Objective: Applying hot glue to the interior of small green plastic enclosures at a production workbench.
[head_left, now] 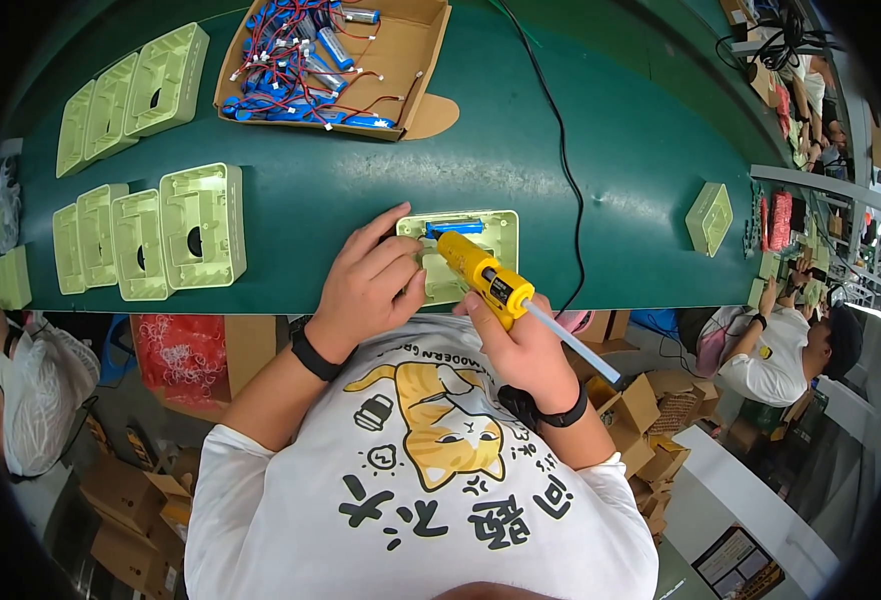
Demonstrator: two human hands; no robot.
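Note:
In front of me a pale green plastic housing (506, 232) lies with its hollow side up at the table's near edge. Inside it, along the far wall, sits a blue cylindrical battery (457, 228). My right hand (520, 345) is wrapped round a yellow hot glue gun (482, 272), whose nozzle points at the battery's left end. A whitish glue stick (585, 345) sticks out of the gun's back. My left hand (375, 275) rests at the housing's left side, fingers bent and apart; whether its fingertips hold anything small is hidden.
A cardboard box (400, 60) of blue batteries with red and black wires stands at the far side. More green housings (200, 225) are lined up at left, and one housing (709, 218) sits at right. A black cable (563, 140) crosses the green table. Other people work on both sides.

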